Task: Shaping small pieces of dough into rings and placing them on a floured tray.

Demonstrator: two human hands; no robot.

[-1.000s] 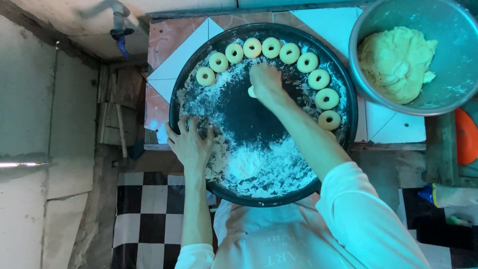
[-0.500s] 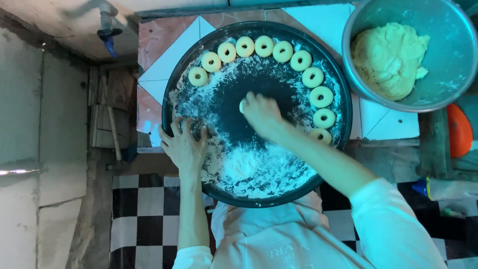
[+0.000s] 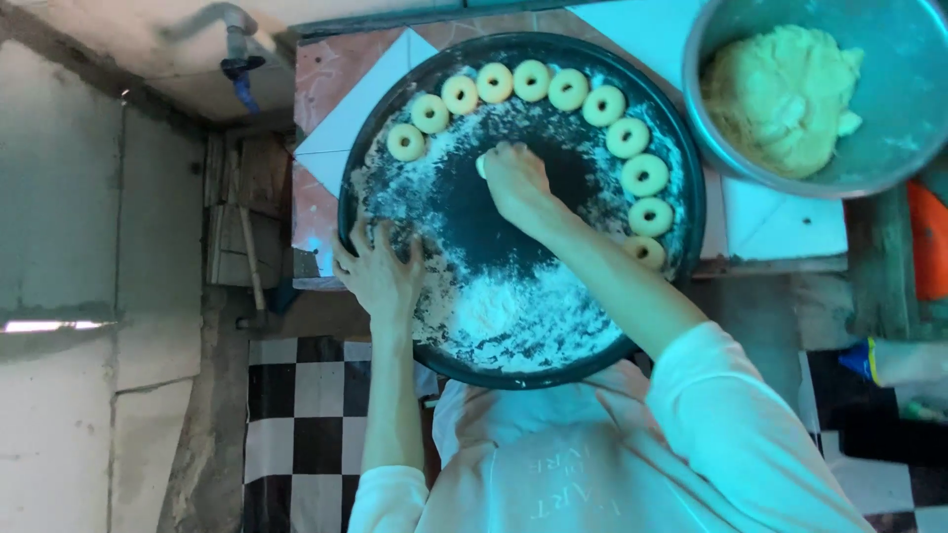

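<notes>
Round black floured metal tray: left hand spread flat on near-left rim; right hand clenched around small pale dough piece, centre, inside ring-shaped dough arc.

I am counting nine ring-shaped dough pieces, running from ten o'clock round to four o'clock on one round dark tray. I am seeing one metal bowl at two o'clock, holding one dough lump, and two hands.
</notes>
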